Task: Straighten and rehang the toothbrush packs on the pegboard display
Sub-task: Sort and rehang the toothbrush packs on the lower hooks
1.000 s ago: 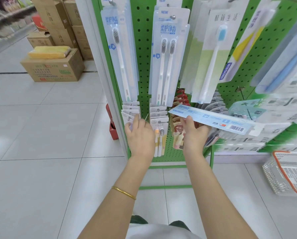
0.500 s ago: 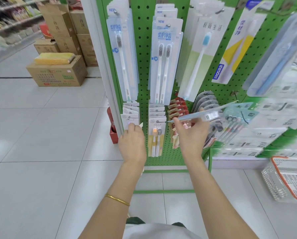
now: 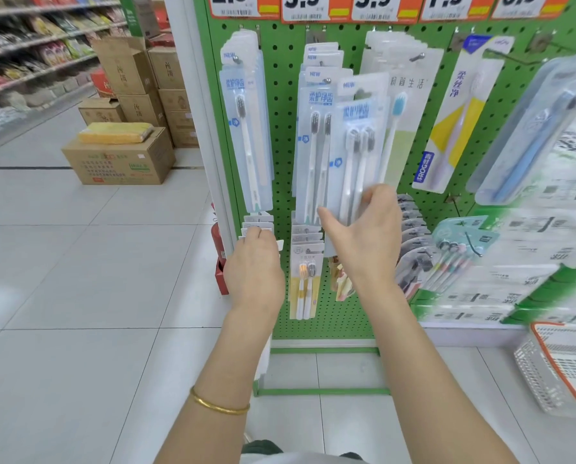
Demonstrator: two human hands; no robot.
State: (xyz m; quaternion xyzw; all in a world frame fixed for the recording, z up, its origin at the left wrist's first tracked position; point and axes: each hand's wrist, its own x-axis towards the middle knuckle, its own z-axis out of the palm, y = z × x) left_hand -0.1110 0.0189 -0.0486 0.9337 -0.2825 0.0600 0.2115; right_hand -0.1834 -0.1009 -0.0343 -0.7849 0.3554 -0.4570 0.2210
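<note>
Clear twin toothbrush pack [image 3: 360, 145], two white brushes with dark bristles inside, is roughly upright in front of the pegboard's [image 3: 283, 128] middle column. My right hand [image 3: 363, 242] pinches its bottom end, thumb and fingers closed on it. Left hand [image 3: 254, 272] has its fingers curled onto the small card packs [image 3: 258, 222] by the lower left edge.

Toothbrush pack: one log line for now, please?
right hand: holds twin toothbrush pack upright, unhung | left hand: grips small packs

White tiled floor [image 3: 62, 279], stacked cardboard boxes [image 3: 139, 78]
</note>
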